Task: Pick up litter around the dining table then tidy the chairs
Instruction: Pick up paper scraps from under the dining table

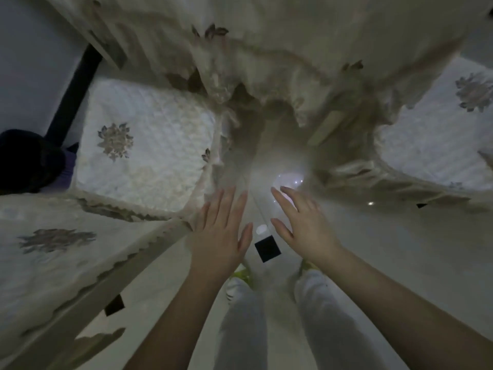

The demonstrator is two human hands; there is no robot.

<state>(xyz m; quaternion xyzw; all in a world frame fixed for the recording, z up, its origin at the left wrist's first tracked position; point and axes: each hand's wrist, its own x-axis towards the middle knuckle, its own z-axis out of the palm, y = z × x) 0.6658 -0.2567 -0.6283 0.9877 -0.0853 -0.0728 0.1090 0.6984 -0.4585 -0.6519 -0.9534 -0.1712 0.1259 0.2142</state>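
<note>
White scrap [261,229] between both hands.

Open floor [373,249] ahead between cushioned chair [149,156] at left and hanging tablecloth [266,62] above.

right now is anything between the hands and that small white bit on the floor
Nothing visible blocks it. The small white scrap lies on bare floor between the open left hand and right hand, just beyond a black floor square.
</note>
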